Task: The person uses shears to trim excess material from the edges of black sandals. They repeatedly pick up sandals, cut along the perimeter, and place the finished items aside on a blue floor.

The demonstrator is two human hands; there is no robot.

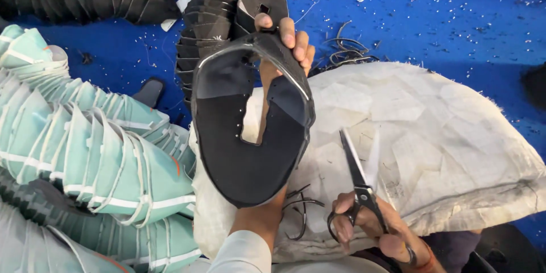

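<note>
My left hand (287, 37) holds up a black shoe-upper piece (239, 148) by its top edge; the fingers curl over the rim and the forearm runs behind the piece, showing through its cutout. The piece is a curved flat panel with small punched holes along the opening. My right hand (369, 230) grips a pair of scissors (358, 170) with black handles, blades parted and pointing up-left, just right of the piece's lower edge and apart from it.
A white woven sack (432, 136) lies under the hands on a blue surface (455, 17) strewn with white specks. Stacked teal shoe uppers (85, 148) fill the left. Stacks of black uppers (205, 28) stand behind. Thin black trimmings (298, 216) lie on the sack.
</note>
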